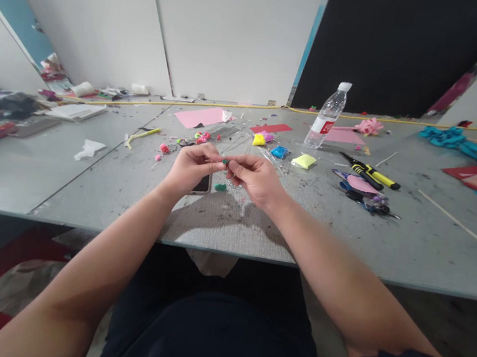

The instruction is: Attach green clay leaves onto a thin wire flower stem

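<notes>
Above the grey table, my left hand point(194, 167) and my right hand point(256, 179) meet at the fingertips. Between them they pinch a small dark green piece of modelling clay point(225, 162). A larger green lump of clay point(220, 187) lies on the table just below my fingers. Partly covered by my left hand is a dark phone point(203, 184). Some clear plastic wrapping point(235, 184) shows under my right hand. Small pink and red clay pieces point(203, 137) sit beyond my left hand.
Yellow point(259, 140), blue point(279, 152) and pale yellow packets point(303, 161) lie beyond my right hand, near an upright plastic bottle point(326, 117). Yellow-black pliers point(368, 173) are at the right. Pink paper point(200, 117) lies at the back, crumpled tissue point(90, 150) at the left.
</notes>
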The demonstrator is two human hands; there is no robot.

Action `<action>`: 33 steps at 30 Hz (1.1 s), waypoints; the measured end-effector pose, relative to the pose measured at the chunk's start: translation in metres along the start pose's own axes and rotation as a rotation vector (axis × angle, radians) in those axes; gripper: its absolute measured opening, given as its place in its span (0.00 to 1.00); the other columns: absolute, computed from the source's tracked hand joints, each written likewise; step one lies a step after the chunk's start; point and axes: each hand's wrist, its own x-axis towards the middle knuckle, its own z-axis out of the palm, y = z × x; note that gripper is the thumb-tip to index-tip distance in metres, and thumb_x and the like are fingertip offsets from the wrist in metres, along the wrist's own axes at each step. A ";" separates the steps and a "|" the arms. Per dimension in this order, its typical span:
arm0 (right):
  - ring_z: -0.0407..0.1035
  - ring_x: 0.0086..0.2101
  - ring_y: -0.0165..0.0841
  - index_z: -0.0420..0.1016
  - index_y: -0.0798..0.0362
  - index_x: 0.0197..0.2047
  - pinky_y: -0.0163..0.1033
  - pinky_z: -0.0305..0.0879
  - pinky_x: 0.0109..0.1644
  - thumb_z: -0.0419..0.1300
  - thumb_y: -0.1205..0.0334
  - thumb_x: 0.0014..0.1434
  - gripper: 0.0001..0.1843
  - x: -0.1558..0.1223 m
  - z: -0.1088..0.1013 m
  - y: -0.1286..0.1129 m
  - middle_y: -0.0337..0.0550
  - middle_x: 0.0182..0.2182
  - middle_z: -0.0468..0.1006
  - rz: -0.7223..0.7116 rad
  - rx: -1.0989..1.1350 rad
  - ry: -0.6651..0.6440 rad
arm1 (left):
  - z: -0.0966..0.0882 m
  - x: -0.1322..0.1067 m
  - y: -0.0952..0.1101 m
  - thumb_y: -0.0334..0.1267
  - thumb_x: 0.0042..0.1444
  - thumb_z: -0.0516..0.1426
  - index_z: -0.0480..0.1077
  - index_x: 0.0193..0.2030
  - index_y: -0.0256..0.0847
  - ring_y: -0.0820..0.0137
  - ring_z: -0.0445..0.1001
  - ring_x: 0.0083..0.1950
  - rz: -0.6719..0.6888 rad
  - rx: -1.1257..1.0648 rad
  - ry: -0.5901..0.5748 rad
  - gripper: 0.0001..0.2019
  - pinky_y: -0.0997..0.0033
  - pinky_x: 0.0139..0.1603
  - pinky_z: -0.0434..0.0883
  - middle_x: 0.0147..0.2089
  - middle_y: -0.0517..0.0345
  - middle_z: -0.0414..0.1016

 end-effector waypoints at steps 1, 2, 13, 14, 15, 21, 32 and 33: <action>0.68 0.28 0.29 0.86 0.49 0.37 0.36 0.63 0.29 0.75 0.46 0.51 0.17 0.000 0.000 0.001 0.38 0.25 0.77 0.002 0.003 0.003 | 0.000 0.000 0.000 0.41 0.39 0.77 0.82 0.25 0.44 0.73 0.72 0.30 0.010 0.015 0.006 0.11 0.69 0.34 0.70 0.27 0.59 0.75; 0.68 0.28 0.29 0.86 0.49 0.37 0.36 0.63 0.29 0.75 0.46 0.50 0.17 0.000 0.000 0.002 0.38 0.25 0.77 0.004 0.008 0.005 | 0.000 0.000 0.000 0.41 0.39 0.77 0.82 0.25 0.44 0.73 0.72 0.30 0.020 0.029 0.011 0.11 0.69 0.34 0.69 0.27 0.59 0.75; 0.69 0.28 0.28 0.86 0.49 0.36 0.36 0.63 0.29 0.77 0.45 0.48 0.18 0.001 0.001 0.003 0.38 0.25 0.77 0.003 0.053 0.017 | 0.000 -0.001 0.002 0.41 0.41 0.77 0.81 0.25 0.44 0.72 0.70 0.31 0.037 0.072 0.017 0.10 0.68 0.34 0.67 0.27 0.59 0.74; 0.69 0.28 0.28 0.86 0.49 0.36 0.36 0.63 0.29 0.76 0.45 0.48 0.18 0.001 0.001 0.003 0.38 0.25 0.77 0.005 0.052 0.020 | 0.000 -0.001 0.002 0.41 0.41 0.76 0.81 0.25 0.43 0.72 0.70 0.31 0.039 0.076 0.016 0.10 0.68 0.34 0.67 0.27 0.59 0.74; 0.69 0.28 0.29 0.86 0.49 0.36 0.36 0.63 0.29 0.76 0.45 0.48 0.18 0.001 0.001 0.004 0.38 0.25 0.77 0.007 0.050 0.025 | 0.000 -0.001 0.002 0.41 0.41 0.76 0.81 0.25 0.43 0.73 0.70 0.30 0.040 0.080 0.015 0.10 0.68 0.34 0.67 0.27 0.59 0.74; 0.69 0.28 0.29 0.86 0.49 0.36 0.37 0.63 0.30 0.76 0.46 0.49 0.17 0.000 0.003 0.004 0.38 0.25 0.77 0.010 0.050 0.047 | 0.000 -0.001 0.003 0.41 0.41 0.76 0.81 0.24 0.44 0.73 0.69 0.30 0.039 0.100 0.015 0.10 0.68 0.34 0.66 0.27 0.60 0.73; 0.67 0.27 0.28 0.86 0.49 0.37 0.37 0.62 0.29 0.77 0.46 0.46 0.19 -0.001 0.004 0.002 0.37 0.25 0.77 0.036 0.070 0.061 | 0.001 -0.002 0.005 0.43 0.42 0.76 0.80 0.24 0.43 0.72 0.69 0.30 0.024 0.106 0.003 0.12 0.67 0.33 0.66 0.27 0.59 0.72; 0.67 0.27 0.28 0.86 0.49 0.37 0.37 0.62 0.29 0.77 0.45 0.46 0.19 -0.001 0.004 0.002 0.37 0.24 0.76 0.035 0.066 0.058 | 0.001 -0.002 0.005 0.43 0.42 0.76 0.80 0.23 0.43 0.72 0.69 0.30 0.025 0.106 -0.001 0.12 0.67 0.33 0.66 0.27 0.59 0.72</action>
